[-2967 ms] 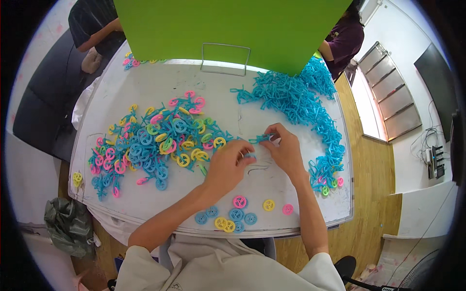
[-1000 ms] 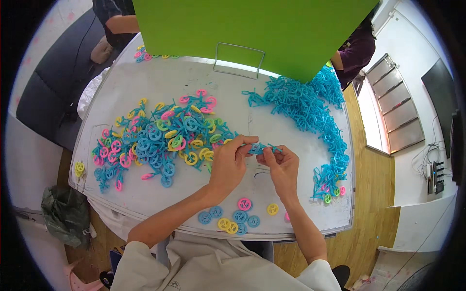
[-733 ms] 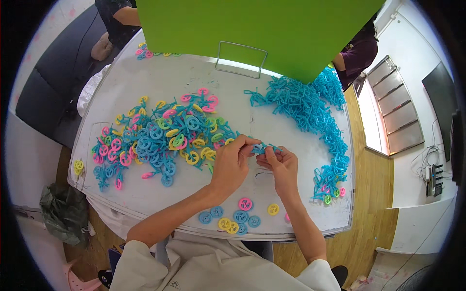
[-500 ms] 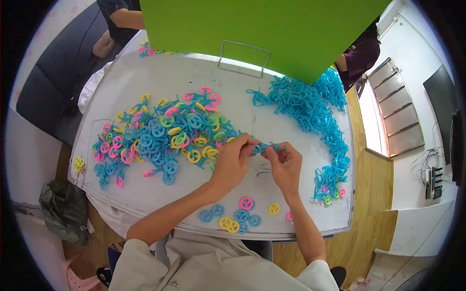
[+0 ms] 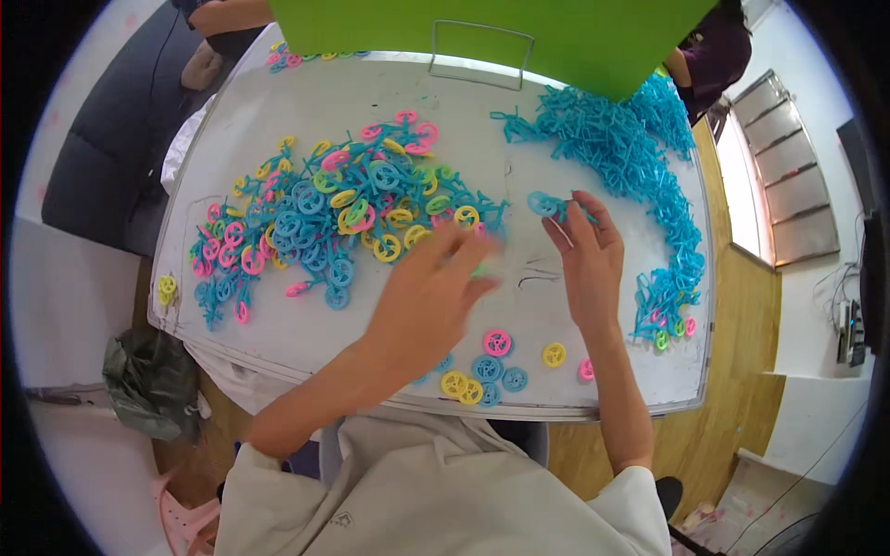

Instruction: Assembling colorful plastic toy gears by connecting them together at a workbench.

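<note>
My right hand (image 5: 591, 258), fingers pinched together, holds a blue plastic piece with a light-blue spoked wheel (image 5: 542, 204) on its end above the table. My left hand (image 5: 422, 292) hangs in front of the heap of wheeled pieces (image 5: 306, 213), its fingers smeared by motion. A bit of green shows by those fingertips; whether it is held I cannot make out. Near the front edge lie loose wheels: a pink wheel (image 5: 497, 343), a yellow wheel (image 5: 553, 355) and several blue and yellow ones.
Bare blue stick-like pieces (image 5: 621, 148) form a long pile down the right side of the white table (image 5: 445, 102). A green panel (image 5: 371, 26) with a wire frame (image 5: 477, 82) stands at the far side. Other people's arms (image 5: 227, 17) show beyond it.
Both hands were together on the blue piece; they have parted. My left hand has come back toward me, while my right keeps the piece. The whole view has shifted.
</note>
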Action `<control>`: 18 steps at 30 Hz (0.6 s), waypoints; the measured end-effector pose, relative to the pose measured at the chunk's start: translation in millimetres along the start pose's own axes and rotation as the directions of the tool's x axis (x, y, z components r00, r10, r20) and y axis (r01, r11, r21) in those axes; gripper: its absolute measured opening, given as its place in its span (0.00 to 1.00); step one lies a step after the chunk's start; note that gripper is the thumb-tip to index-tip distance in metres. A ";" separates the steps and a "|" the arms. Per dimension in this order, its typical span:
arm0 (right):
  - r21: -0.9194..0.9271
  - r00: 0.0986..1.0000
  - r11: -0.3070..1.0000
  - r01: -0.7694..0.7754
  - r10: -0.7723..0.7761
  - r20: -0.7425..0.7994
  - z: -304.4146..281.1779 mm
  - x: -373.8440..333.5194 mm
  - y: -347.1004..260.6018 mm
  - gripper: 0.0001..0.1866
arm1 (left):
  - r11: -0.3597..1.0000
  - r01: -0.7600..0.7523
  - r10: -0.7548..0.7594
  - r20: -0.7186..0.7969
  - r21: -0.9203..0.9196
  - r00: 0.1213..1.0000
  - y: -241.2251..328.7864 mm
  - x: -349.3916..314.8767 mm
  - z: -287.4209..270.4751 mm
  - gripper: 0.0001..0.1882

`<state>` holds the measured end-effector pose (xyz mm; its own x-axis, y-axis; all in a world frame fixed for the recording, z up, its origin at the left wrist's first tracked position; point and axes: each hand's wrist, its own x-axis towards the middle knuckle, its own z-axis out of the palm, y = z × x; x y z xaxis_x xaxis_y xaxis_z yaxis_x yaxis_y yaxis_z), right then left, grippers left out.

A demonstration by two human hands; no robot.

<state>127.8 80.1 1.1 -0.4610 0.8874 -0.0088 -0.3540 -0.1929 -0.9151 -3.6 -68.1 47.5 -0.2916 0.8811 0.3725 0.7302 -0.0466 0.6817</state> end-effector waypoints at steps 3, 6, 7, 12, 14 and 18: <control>0.041 1.000 0.999 0.003 -0.003 0.006 -7.3 4.6 -4.5 0.14 | 0.997 0.061 -0.070 0.268 0.043 0.961 -6.7 -48.8 -25.8 0.17; 0.000 0.999 1.000 0.031 -0.031 -0.028 -0.3 1.7 -3.0 0.15 | 0.991 0.125 -0.131 0.362 0.041 0.923 -15.8 -70.2 -10.8 0.17; 0.002 0.999 0.999 0.040 -0.040 -0.035 -0.5 1.1 -3.9 0.15 | 0.990 0.133 -0.137 0.347 0.037 0.928 -19.9 -70.7 -5.0 0.17; -0.333 1.000 0.943 0.027 -0.025 0.009 -0.1 -0.9 -14.9 0.16 | 0.949 0.305 -0.273 0.282 -0.075 0.920 -17.8 -51.9 13.4 0.14; -0.358 0.997 0.932 0.065 -0.042 0.072 -3.5 1.0 -16.0 0.17 | 0.913 0.381 -0.344 0.228 -0.145 0.911 -12.4 -33.4 21.2 0.13; -0.455 0.979 0.877 0.154 -0.072 0.191 -10.7 0.5 -9.4 0.16 | 0.851 0.307 -0.325 0.032 -0.426 0.945 -10.1 22.6 26.0 0.11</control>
<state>139.7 86.8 5.4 -0.5807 0.8029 0.1346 -0.0106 0.1578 -0.9874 -1.5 -35.5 32.7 -0.4935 0.8628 0.1102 0.2682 0.0304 0.9629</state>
